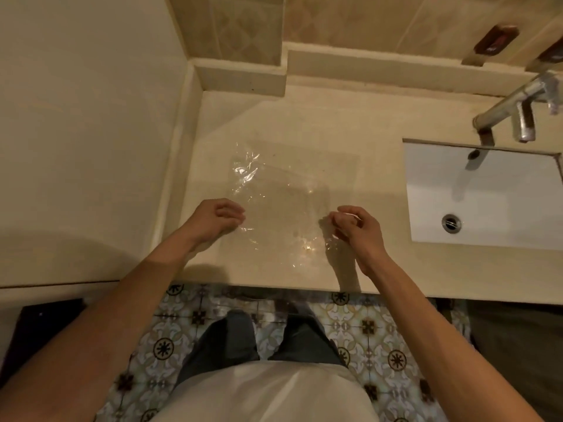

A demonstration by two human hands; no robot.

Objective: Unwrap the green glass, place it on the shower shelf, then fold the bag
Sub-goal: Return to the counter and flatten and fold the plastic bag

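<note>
A clear plastic bag [278, 202] lies spread flat on the beige counter [380, 129], its near end hanging a little over the front edge. My left hand [217, 219] pinches the bag's left edge with curled fingers. My right hand [356, 226] pinches its right edge the same way. The bag looks empty. No green glass is in view, and no shower shelf either.
A white sink basin [487, 196] with a drain is set into the counter at the right, under a metal tap [515, 108]. A raised ledge [240, 77] runs along the tiled back wall. A wall bounds the counter on the left. Patterned floor tiles lie below.
</note>
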